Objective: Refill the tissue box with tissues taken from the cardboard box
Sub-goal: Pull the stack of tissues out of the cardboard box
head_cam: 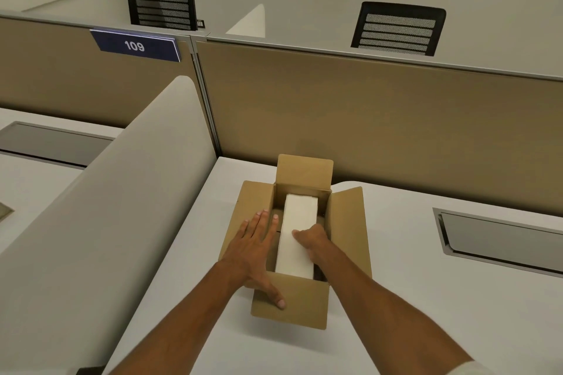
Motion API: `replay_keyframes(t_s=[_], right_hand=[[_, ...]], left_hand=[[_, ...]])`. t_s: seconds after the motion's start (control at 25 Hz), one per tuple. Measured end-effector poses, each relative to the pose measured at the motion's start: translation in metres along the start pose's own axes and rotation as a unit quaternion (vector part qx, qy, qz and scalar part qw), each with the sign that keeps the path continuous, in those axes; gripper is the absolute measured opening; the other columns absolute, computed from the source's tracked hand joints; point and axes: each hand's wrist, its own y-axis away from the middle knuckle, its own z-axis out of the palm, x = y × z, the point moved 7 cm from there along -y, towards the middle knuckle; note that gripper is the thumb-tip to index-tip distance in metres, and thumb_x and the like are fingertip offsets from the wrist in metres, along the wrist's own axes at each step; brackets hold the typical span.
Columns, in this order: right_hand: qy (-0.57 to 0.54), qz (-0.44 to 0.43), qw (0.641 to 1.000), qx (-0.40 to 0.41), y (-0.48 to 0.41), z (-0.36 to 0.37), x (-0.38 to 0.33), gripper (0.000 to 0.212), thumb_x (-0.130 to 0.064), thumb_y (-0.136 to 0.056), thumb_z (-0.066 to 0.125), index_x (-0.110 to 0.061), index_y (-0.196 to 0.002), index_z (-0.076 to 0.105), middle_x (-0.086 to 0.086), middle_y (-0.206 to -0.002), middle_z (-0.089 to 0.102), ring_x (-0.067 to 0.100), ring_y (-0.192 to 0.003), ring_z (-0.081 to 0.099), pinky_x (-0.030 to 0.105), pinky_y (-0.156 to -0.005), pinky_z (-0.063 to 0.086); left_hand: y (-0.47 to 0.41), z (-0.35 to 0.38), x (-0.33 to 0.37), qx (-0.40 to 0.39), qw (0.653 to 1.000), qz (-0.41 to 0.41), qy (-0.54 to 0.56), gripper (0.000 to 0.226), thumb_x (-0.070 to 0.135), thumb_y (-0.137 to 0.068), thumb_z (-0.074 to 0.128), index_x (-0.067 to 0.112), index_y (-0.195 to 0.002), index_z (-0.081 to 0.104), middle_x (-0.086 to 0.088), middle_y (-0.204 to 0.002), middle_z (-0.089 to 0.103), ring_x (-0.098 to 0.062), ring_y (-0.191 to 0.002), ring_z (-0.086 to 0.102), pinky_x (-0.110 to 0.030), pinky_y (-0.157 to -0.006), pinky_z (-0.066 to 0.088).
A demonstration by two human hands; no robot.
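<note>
Partition sign (135,46) reads 109; right hand (310,241) grips tissues (300,222).

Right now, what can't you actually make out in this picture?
Head view only:
- Right hand fingers: curled down beside the tissue stack, so the grip is unclear.
- Cardboard box bottom: covered by the stack and box walls.
- Tissue box to refill: not in frame.
- Stack depth: hidden by the box walls.
- Left hand palm: flat on the flap, underside unseen.

I see a pale desk (396,298) carrying one open cardboard box (292,307) that sits near its back left corner, with a grey recessed hatch (499,240) set into the top off to the right.
</note>
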Motion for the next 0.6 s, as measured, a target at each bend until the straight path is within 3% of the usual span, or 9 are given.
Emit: replay_keyframes(t_s=[0.32, 0.6], right_hand=[[-0.063, 0.049, 0.996, -0.035, -0.010, 0.010, 0.005, 0.061, -0.022, -0.080, 0.076, 0.002, -0.128, 0.047, 0.019, -0.132, 0.054, 0.035, -0.117, 0.053, 0.048, -0.104, 0.045], [-0.125, 0.066, 0.988, -0.056, -0.008, 0.013, 0.013, 0.073, -0.020, -0.071, 0.084, 0.001, -0.130, 0.046, 0.022, -0.131, 0.055, 0.039, -0.118, 0.055, 0.054, -0.102, 0.045]], left_hand=[[-0.002, 0.005, -0.001, 0.010, 1.000, 0.000, -0.007, 0.159, 0.098, -0.027, 0.049, 0.026, -0.141, -0.034, -0.004, -0.157, -0.030, -0.025, -0.137, -0.036, -0.045, -0.111, -0.022], [-0.001, 0.006, -0.004, -0.001, 0.999, -0.031, -0.039, 0.158, 0.100, -0.025, 0.044, 0.027, -0.140, -0.036, -0.002, -0.157, -0.029, -0.024, -0.136, -0.035, -0.067, -0.098, -0.027]])
